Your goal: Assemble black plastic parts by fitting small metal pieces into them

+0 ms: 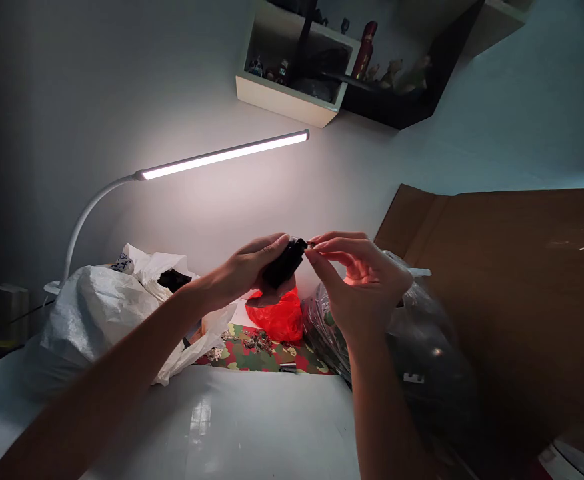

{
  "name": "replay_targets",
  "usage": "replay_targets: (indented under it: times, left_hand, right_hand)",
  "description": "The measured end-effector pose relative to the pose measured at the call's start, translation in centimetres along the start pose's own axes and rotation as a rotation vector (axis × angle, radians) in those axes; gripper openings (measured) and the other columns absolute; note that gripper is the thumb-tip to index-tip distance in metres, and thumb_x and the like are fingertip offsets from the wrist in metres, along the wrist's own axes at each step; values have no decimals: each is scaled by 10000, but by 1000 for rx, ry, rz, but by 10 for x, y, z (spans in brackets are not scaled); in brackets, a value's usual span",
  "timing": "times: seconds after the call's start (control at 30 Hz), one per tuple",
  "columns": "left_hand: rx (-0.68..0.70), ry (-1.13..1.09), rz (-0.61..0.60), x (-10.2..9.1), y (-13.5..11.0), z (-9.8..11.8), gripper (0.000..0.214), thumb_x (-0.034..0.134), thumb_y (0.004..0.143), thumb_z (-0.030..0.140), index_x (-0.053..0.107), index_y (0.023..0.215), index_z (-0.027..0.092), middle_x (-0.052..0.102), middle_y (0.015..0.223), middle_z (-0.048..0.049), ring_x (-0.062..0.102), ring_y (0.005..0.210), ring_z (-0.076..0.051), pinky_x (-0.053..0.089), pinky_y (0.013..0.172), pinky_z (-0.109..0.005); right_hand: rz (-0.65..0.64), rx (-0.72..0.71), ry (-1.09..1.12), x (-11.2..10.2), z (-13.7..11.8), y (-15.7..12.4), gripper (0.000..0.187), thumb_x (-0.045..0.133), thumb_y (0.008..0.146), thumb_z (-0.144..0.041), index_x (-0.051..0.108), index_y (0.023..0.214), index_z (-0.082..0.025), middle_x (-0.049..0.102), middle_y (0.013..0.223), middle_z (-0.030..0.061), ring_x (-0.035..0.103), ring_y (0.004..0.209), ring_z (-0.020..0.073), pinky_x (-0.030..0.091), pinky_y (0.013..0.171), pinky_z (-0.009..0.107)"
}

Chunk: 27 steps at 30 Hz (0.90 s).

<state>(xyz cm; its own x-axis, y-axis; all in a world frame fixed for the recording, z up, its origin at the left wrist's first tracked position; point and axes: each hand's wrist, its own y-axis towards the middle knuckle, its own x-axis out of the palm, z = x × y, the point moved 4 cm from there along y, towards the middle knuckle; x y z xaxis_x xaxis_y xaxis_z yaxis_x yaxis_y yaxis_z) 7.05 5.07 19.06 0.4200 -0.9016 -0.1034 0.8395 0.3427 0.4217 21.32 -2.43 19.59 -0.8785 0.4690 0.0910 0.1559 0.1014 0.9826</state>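
My left hand (pixel 252 270) is raised above the desk, fingers wrapped round a small black object (pixel 285 265). My right hand (pixel 359 280) meets it from the right, thumb and forefinger pinched at the object's upper end on a tiny piece too small to name. Both hands hover over a red plastic bag (pixel 278 319) and a patterned red-and-green tray (pixel 257 357) scattered with several small metal bits.
A white gooseneck desk lamp (pixel 225 155) shines above. White plastic bags (pixel 105 310) lie at the left, a clear bag of dark parts (pixel 422 360) at the right. A brown cardboard sheet (pixel 522 287) leans at the right. A white board (pixel 232 427) covers the near desk. Wall shelves (pixel 297 80) hang above.
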Motion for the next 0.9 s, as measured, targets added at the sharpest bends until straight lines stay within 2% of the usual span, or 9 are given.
replay_targets:
  times: [0.3, 0.7, 0.9]
  left_hand:
    - [25, -10, 7, 3, 1, 3, 338, 420, 1134, 461, 501, 946, 193, 604, 646, 20, 474, 432, -57, 378, 402, -156]
    - [16, 35, 8, 1, 1, 2, 387, 483, 1098, 556, 501, 929, 209, 562, 555, 35, 439, 380, -65, 356, 368, -165]
    - [-1, 60, 15, 4, 0, 4, 394, 477, 1098, 563, 477, 919, 212, 546, 550, 36, 430, 392, -64, 340, 371, -165]
  right_hand:
    - [24, -30, -28, 2, 2, -1, 193, 840, 852, -80, 804, 904, -262, 792, 907, -5, 758, 845, 177, 643, 678, 339]
    - [41, -42, -122, 1, 4, -3, 191, 834, 872, -136, 801, 1005, -270, 799, 941, 0, 752, 863, 186, 640, 656, 332]
    - [17, 9, -136, 1, 4, -3, 125, 834, 876, -186, 801, 947, -284, 789, 938, 13, 742, 901, 203, 640, 692, 357]
